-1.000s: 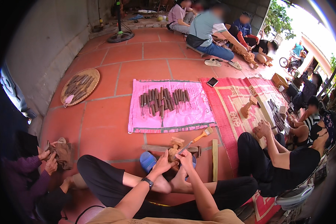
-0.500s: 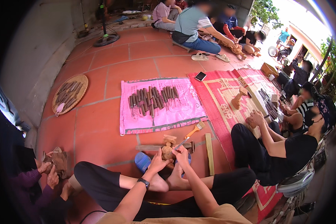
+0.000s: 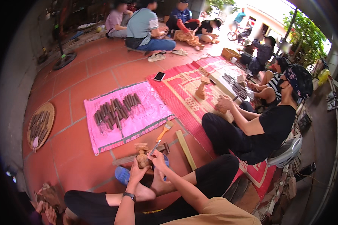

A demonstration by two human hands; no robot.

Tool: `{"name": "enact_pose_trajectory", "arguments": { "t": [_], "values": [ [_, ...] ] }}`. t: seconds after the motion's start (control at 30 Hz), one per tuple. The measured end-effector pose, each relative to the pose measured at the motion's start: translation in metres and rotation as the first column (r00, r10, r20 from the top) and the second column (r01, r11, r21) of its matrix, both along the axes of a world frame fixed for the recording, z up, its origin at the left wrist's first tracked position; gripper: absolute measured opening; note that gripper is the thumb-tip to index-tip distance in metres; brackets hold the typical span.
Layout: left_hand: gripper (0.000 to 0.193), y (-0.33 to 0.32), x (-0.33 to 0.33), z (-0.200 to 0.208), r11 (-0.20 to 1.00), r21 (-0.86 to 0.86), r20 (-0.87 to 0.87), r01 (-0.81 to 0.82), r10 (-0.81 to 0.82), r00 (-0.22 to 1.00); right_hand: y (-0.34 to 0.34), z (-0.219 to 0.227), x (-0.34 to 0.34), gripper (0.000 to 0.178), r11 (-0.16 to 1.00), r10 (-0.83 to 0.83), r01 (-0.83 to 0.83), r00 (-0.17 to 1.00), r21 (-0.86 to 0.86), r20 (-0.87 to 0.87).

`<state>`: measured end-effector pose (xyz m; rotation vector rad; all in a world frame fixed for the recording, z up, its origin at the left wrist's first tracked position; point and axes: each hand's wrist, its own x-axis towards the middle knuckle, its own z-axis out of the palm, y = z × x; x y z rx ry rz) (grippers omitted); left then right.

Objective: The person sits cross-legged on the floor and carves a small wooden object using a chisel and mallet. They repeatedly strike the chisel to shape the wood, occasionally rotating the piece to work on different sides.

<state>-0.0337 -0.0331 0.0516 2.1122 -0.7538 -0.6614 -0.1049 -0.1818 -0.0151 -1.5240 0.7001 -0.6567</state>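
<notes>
Your left hand (image 3: 138, 173) cups the wooden carving (image 3: 142, 161) between the blue slippers (image 3: 122, 175); your right hand (image 3: 158, 159) pinches a slim grey tool (image 3: 154, 147), aimed at one o'clock. Rounding looks done; finer detail probably remains. Its long axis seems to run six to twelve, blocky end at twelve.

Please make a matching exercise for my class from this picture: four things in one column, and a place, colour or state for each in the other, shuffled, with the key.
Things
1. carving
2. thin tool
3. basket
4. sheet

Descriptions
A. held by the right hand
B. pink, spread on the floor
C. held by the left hand
D. round and woven

Pairs: 1-C, 2-A, 3-D, 4-B
</notes>
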Motion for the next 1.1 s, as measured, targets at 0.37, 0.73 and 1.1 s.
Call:
{"name": "enact_pose_trajectory", "arguments": {
  "t": [0.37,0.73,1.1],
  "values": [
    [0.107,0.009,0.004,0.005,0.999,0.042,-0.041,0.004,-0.002,0.999,0.02,0.024,0.006,0.011,0.998,0.016,-0.015,1.0,0.061,-0.012],
    [0.104,0.008,0.006,-0.008,0.999,0.043,0.01,0.001,-0.001,1.0,0.025,0.02,0.005,0.012,0.994,0.078,-0.076,0.997,0.083,-0.014],
    [0.106,0.011,0.009,-0.007,1.0,0.023,-0.006,-0.01,0.01,1.0,0.035,0.031,0.004,0.009,0.969,0.219,-0.218,0.976,0.119,0.009]
  ]
}}
